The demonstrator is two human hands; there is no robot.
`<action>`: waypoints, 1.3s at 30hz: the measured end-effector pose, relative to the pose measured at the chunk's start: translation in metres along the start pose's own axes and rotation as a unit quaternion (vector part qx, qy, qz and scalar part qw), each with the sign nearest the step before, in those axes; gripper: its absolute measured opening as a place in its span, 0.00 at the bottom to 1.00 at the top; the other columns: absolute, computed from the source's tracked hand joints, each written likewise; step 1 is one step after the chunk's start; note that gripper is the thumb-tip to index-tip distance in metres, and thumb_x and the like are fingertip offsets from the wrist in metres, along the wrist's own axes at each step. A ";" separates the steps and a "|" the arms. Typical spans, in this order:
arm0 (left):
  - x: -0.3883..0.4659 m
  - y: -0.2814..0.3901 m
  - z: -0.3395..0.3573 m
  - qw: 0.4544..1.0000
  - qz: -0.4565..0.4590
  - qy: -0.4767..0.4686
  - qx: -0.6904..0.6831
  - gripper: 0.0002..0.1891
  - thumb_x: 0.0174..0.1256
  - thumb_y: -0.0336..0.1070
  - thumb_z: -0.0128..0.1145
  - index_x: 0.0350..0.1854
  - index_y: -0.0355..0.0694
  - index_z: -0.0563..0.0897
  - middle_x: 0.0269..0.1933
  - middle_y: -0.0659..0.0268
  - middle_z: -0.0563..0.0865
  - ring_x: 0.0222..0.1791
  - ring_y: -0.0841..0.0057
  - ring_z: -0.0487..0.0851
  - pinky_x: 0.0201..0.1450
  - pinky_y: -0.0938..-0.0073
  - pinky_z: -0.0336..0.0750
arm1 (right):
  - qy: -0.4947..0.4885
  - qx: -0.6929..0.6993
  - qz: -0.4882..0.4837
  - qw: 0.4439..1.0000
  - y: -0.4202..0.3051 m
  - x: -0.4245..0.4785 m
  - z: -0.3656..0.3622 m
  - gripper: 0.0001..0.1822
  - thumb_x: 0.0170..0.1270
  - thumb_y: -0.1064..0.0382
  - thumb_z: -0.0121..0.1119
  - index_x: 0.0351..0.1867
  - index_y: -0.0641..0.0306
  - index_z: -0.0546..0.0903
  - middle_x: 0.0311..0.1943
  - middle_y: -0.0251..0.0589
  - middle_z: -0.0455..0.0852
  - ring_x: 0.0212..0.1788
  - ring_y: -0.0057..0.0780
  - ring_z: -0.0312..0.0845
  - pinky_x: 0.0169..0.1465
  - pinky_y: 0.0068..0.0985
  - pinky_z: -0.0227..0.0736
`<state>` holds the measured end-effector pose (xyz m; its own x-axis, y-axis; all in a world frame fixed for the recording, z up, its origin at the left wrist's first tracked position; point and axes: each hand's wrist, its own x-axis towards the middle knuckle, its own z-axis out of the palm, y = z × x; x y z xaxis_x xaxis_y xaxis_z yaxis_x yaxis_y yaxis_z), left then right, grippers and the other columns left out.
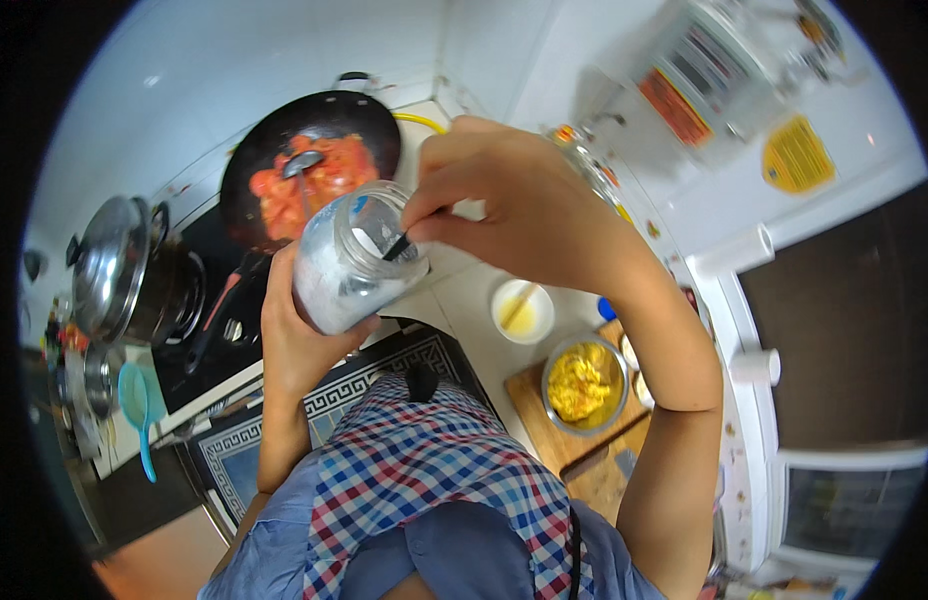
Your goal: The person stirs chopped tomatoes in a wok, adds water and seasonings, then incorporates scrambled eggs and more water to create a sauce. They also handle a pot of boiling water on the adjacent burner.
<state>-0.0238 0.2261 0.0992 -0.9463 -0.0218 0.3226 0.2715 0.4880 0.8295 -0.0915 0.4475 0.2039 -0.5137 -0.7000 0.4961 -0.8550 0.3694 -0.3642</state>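
Observation:
My left hand [302,330] grips a clear glass jar [332,277] of white granular contents, tilted with its open mouth towards the right. My right hand [486,202] pinches the black handle [396,248] of a utensil whose lower end is inside the jar. Behind the jar stands a black wok [242,169] holding cooked tomato pieces [344,169], with a metal ladle [303,163] lying in them. Right of my hands, on the counter, are a white bowl [545,319] with yellow liquid and chopsticks, and a metal bowl [623,386] of scrambled egg.
A lidded metal pot [115,270] stands on the black cooktop [242,360] at left, near a turquoise plastic ladle [137,397]. The egg bowl rests on a wooden cutting board [527,397]. Bottles [591,169] line the wall at upper right. A yellow hose [420,120] runs behind the wok.

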 end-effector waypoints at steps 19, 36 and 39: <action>-0.016 0.029 0.304 0.898 -0.130 -0.320 -0.273 0.40 0.40 0.34 0.78 0.59 0.44 0.69 0.53 0.67 0.79 0.54 0.75 0.77 0.60 0.69 0.70 | -0.085 -0.206 0.657 0.720 0.239 -0.472 0.082 0.45 0.40 0.45 0.76 0.61 0.59 0.70 0.57 0.45 0.75 0.62 0.43 0.68 0.59 0.48 0.67; -0.008 0.017 0.432 0.909 -0.032 -0.371 -0.186 0.43 0.37 0.33 0.77 0.61 0.40 0.69 0.55 0.62 0.78 0.57 0.71 0.76 0.61 0.70 0.70 | -0.100 -0.066 0.399 0.909 0.142 -0.376 -0.121 0.42 0.46 0.70 0.68 0.67 0.60 0.63 0.58 0.47 0.69 0.63 0.45 0.66 0.65 0.34 0.66; -0.012 0.008 0.444 0.907 -0.010 -0.383 -0.176 0.43 0.36 0.35 0.78 0.60 0.41 0.70 0.54 0.61 0.78 0.57 0.70 0.76 0.61 0.70 0.69 | -0.127 -0.003 0.406 0.905 0.144 -0.371 -0.121 0.41 0.47 0.70 0.68 0.66 0.60 0.64 0.58 0.46 0.69 0.61 0.44 0.68 0.65 0.33 0.67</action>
<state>-0.0884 0.6178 -0.1009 -0.7599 0.6500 0.0063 0.1637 0.1819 0.9696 -0.0326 0.8345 0.0625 -0.9407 -0.3130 -0.1307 -0.2029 0.8281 -0.5225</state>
